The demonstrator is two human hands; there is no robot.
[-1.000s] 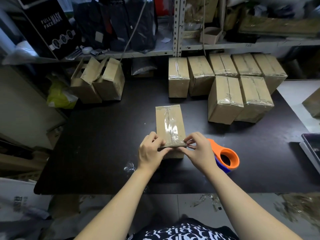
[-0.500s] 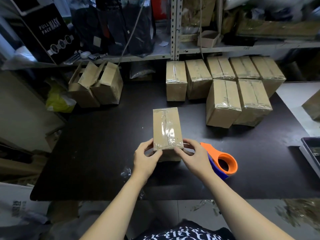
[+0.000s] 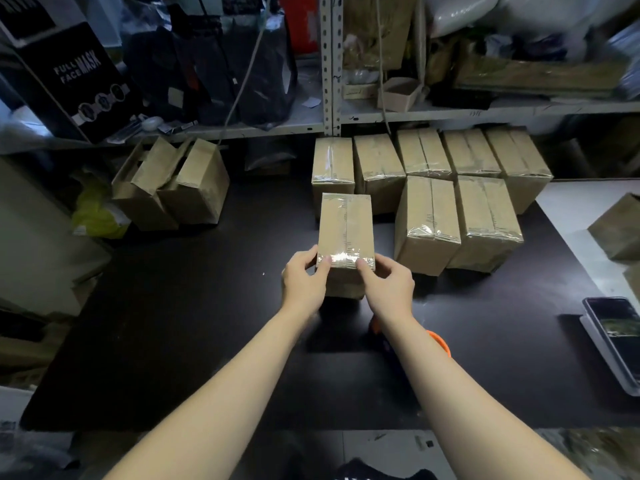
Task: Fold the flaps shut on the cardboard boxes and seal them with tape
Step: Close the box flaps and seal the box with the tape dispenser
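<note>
A taped cardboard box is held at the centre of the frame, over the black table. Its near end is gripped from both sides. The left hand is curled round the near left corner, with the thumb laid on the top edge. The right hand is curled round the near right corner, its thumb likewise pressed on the top edge. Clear tape is seen along the box's top seam, and a bright glare is thrown off it at the near edge between the two thumbs. Whether the box rests on the table or is lifted slightly off it cannot be told.

Seven sealed boxes are grouped in the upper right of the frame, five in a back row and two in front. The held box is placed just in front of the leftmost one of the back row. Two open boxes with raised flaps are stood at the upper left, beside a yellow bag. An orange tape dispenser is mostly hidden under the right forearm; only a curved orange rim is shown. A phone is laid in a tray at the right edge. On the metal shelf above, a black box marked "FULL FACE MASK" is stood at the upper left.
</note>
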